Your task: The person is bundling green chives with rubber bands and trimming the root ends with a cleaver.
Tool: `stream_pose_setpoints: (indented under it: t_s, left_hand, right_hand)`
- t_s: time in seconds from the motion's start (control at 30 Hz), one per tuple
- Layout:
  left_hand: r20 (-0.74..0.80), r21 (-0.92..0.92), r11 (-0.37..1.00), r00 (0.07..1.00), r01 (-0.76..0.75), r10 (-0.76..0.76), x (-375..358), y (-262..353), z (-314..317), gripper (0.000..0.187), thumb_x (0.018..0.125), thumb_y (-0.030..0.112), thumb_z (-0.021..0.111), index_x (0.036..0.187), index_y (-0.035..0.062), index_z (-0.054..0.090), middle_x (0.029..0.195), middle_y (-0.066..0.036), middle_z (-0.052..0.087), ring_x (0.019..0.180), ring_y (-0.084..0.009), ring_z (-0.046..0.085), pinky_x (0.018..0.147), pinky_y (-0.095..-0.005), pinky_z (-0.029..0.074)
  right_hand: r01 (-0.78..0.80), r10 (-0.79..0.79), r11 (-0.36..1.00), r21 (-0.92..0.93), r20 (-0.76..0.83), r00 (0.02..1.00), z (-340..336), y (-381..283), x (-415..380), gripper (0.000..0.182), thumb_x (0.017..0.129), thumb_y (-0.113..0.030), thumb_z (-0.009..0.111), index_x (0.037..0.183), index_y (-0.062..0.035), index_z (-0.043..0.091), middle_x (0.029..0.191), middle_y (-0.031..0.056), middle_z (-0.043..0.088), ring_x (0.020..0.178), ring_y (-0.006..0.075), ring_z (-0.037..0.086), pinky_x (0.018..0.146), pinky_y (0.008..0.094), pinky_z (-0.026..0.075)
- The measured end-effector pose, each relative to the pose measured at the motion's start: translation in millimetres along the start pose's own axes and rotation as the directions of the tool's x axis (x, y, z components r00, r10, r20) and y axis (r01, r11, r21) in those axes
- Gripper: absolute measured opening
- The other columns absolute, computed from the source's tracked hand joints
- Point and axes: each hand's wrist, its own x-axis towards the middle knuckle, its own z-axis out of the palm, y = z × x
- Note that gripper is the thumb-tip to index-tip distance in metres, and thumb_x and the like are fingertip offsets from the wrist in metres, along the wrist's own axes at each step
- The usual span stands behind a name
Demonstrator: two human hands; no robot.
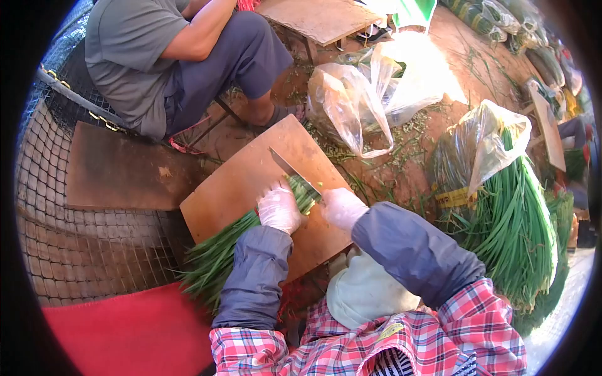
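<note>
My left hand [279,208], in a thin whitish glove, is closed around a bunch of chives [219,252] lying across a wooden board [241,175]. The long green leaves trail off the board's lower left edge. A knife [290,166] is in my gloved right hand [343,210], its handle hidden in the closed fingers. Its blade points up and left across the stem end of the bunch, just beyond my left hand. Small pale green bits [318,185] lie close to the blade.
A plastic bag stuffed with long chives [517,219] stands at right. Farther forward, a clear plastic bag [351,103] lies on the soil among trimmings. Another person [188,56] sits at upper left near a second board [320,19]. Red cloth [132,332] covers the lower left.
</note>
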Motion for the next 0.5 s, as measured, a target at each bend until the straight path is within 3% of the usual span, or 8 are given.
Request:
stream_pose_setpoints:
  t_s: [0.1, 0.17, 0.27, 0.5]
  left_hand:
    - [-0.065, 0.025, 1.000, 0.998, -0.016, 0.018, 0.3, -1.3, 8.2, 0.094, 0.044, 0.034, 0.086, 0.121, 0.0040, 0.042, 0.108, -0.013, 0.055, 0.103, -0.0303, 0.054, 0.086, -0.0427, 0.043]
    - [-0.016, 0.014, 0.999, 0.999, -0.049, 0.049, -5.5, -1.7, 0.1, 0.094, 0.043, 0.035, 0.086, 0.121, 0.0039, 0.042, 0.107, -0.013, 0.054, 0.102, -0.0301, 0.054, 0.086, -0.0427, 0.043]
    - [-0.074, -0.038, 0.994, 0.993, -0.098, 0.095, -6.7, -4.4, 5.3, 0.093, 0.045, 0.032, 0.085, 0.121, 0.0023, 0.041, 0.107, -0.013, 0.054, 0.102, -0.0308, 0.053, 0.085, -0.0427, 0.043]
    - [-0.103, -0.035, 0.992, 0.988, -0.121, 0.117, -9.9, -1.6, 5.0, 0.106, 0.043, 0.034, 0.086, 0.130, 0.0005, 0.035, 0.111, -0.014, 0.052, 0.104, -0.0316, 0.052, 0.087, -0.0431, 0.042]
  right_hand:
    - [-0.009, 0.009, 1.000, -0.005, -0.013, 1.000, 17.7, 3.0, 26.2, 0.024, 0.080, -0.021, 0.052, 0.083, -0.0009, 0.065, 0.080, 0.0234, 0.063, 0.081, 0.0394, 0.062, 0.074, 0.0455, 0.049]
    - [-0.030, 0.029, 0.998, 0.053, 0.025, 0.999, 15.3, 14.0, 14.0, 0.024, 0.079, -0.020, 0.050, 0.081, 0.0001, 0.064, 0.078, 0.0236, 0.063, 0.078, 0.0396, 0.062, 0.072, 0.0459, 0.049]
    - [0.016, -0.028, 0.989, 0.148, 0.081, 0.996, 7.2, 33.1, -9.0, 0.023, 0.079, -0.018, 0.048, 0.081, 0.0005, 0.063, 0.075, 0.0237, 0.062, 0.076, 0.0399, 0.062, 0.070, 0.0469, 0.049]
    - [-0.137, 0.134, 0.989, 0.053, 0.058, 0.989, 29.7, 3.6, 29.5, 0.024, 0.078, -0.019, 0.051, 0.087, -0.0030, 0.066, 0.086, 0.0213, 0.065, 0.085, 0.0366, 0.063, 0.076, 0.0451, 0.050]
